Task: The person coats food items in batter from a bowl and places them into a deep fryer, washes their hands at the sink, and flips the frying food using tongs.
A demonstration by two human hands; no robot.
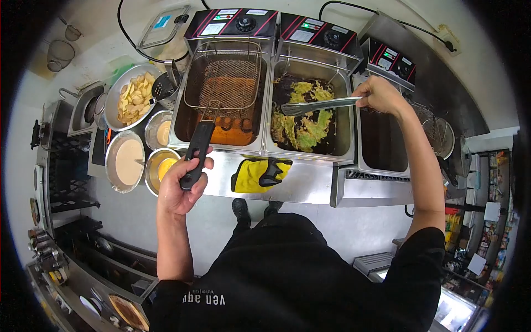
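Observation:
My left hand is closed around the black handle of a wire fryer basket. That basket sits over the left fryer tank, above orange-brown oil. With my right hand I grip metal tongs, which reach left across the middle fryer tank. Beneath and around the tongs, green-yellow battered food floats in dark oil. Whether the tong tips touch the food, I cannot tell.
Left of the fryers stand a bowl of cut potatoes, a bowl of pale batter and a bowl with yellow liquid. Yellow-and-black gloves lie on the steel front ledge. A third fryer tank is at the right.

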